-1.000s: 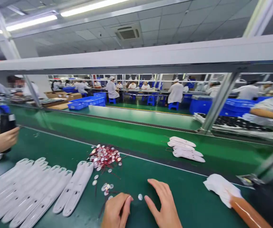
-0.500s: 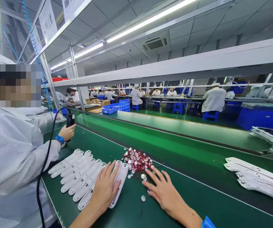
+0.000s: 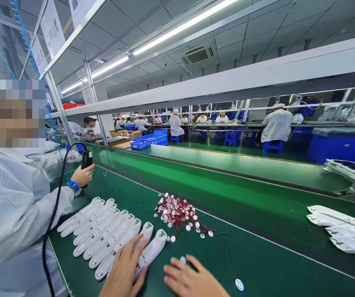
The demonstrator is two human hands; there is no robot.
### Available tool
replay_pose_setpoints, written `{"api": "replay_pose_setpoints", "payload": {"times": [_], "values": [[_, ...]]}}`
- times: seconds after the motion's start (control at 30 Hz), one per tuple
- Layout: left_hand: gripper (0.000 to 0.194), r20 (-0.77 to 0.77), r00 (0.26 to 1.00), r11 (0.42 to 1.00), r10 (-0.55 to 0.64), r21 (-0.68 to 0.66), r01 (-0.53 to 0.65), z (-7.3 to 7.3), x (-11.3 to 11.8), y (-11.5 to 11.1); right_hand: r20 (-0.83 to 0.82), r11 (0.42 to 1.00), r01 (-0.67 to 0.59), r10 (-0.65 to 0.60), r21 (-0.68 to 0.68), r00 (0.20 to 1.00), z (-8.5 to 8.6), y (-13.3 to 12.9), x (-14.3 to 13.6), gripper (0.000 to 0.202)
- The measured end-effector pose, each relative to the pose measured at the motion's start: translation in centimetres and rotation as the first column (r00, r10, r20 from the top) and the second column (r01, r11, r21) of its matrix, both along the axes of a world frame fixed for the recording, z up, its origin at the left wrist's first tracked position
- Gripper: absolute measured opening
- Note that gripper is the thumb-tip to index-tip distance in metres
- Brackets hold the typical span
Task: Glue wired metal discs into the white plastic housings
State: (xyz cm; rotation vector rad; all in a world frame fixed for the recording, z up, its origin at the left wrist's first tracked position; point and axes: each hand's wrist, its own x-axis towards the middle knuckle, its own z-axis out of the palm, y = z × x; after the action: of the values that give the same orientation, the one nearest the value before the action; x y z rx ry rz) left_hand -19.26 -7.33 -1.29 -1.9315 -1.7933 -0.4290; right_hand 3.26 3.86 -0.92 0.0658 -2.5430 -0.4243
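My left hand (image 3: 126, 266) rests with fingers apart over the nearest long white plastic shell (image 3: 154, 249), its thumb by the shell's right edge. To its left lies a row of similar white shells (image 3: 107, 245). My right hand (image 3: 194, 280) hovers low over the bench, slightly blurred, with its fingers stretched and spread. Just beyond its fingertips is a small round disc (image 3: 182, 260). Another disc with a dark wire (image 3: 239, 284) lies to the right. A heap of silvery discs with red wires (image 3: 177, 212) sits ahead of both hands.
At the left, a co-worker's hand (image 3: 83, 176) grips a black corded tool (image 3: 87, 160). More white shells (image 3: 344, 231) lie at the far right. Blue bins (image 3: 149, 141) stand beyond the green bench (image 3: 266, 255), and a white shelf beam (image 3: 226, 82) crosses above.
My right hand has drawn back from the heap toward me and left. Several discs are now spread along the heap's near right side. My left hand has shifted nearer to me.
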Motion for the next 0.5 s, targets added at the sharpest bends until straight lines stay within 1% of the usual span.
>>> {"api": "replay_pose_setpoints", "payload": {"times": [0.03, 0.1, 0.13, 0.2, 0.27, 0.3, 0.37, 0.4, 0.43, 0.47, 0.5], "values": [[0.05, 0.066, 0.996, 0.998, 0.068, -0.014, -0.067, 0.0, 0.4, 0.4, -0.006, 0.998, 0.047, -0.048, -0.033, 0.999, 0.5, 0.8, 0.4, 0.034], [0.058, 0.207, 0.955, 0.977, 0.21, -0.08, -0.197, 0.0, 1.4, 1.6, -0.035, 0.982, 0.157, -0.162, -0.101, 0.986, 1.5, 2.3, 1.5, 0.036], [0.06, 0.266, 0.926, 0.963, 0.266, -0.122, -0.242, 0.0, 1.9, 2.3, -0.055, 0.972, 0.195, -0.203, -0.13, 0.978, 1.8, 2.7, 2.1, 0.036], [0.058, 0.343, 0.881, 0.943, 0.327, -0.186, -0.278, -0.1, 2.6, 3.5, -0.103, 0.957, 0.232, -0.252, -0.173, 0.962, 2.2, 2.9, 3.0, 0.035], [0.056, 0.379, 0.862, 0.939, 0.338, -0.201, -0.28, -0.3, 2.7, 4.2, -0.155, 0.948, 0.24, -0.275, -0.21, 0.949, 2.2, 2.0, 3.7, 0.035], [0.057, 0.382, 0.861, 0.939, 0.336, -0.203, -0.276, -0.3, 2.8, 4.3, -0.193, 0.947, 0.222, -0.268, -0.233, 0.944, 2.1, 1.4, 3.9, 0.033], [0.06, 0.433, 0.845, 0.947, 0.314, -0.202, -0.248, 0.0, 3.0, 3.9, -0.291, 0.94, 0.149, -0.242, -0.307, 0.926, 1.7, 0.0, 3.9, 0.024], [0.062, 0.502, 0.819, 0.959, 0.279, -0.194, -0.207, 0.4, 3.4, 3.5, -0.346, 0.922, 0.104, -0.242, -0.374, 0.906, 1.5, -0.7, 3.8, 0.02], [0.063, 0.604, 0.764, 0.973, 0.226, -0.178, -0.147, 1.0, 4.1, 3.1, -0.398, 0.884, 0.053, -0.262, -0.465, 0.879, 1.3, -1.3, 3.5, 0.017], [0.064, 0.729, 0.668, 0.988, 0.15, -0.135, -0.074, 1.8, 5.0, 2.6, -0.437, 0.818, -0.009, -0.298, -0.575, 0.848, 1.1, -2.0, 3.1, 0.017], [0.065, 0.851, 0.522, 0.996, 0.062, -0.085, 0.02, 2.6, 6.3, 2.2, -0.457, 0.722, -0.081, -0.344, -0.687, 0.82, 1.0, -2.7, 2.7, 0.019]]}}
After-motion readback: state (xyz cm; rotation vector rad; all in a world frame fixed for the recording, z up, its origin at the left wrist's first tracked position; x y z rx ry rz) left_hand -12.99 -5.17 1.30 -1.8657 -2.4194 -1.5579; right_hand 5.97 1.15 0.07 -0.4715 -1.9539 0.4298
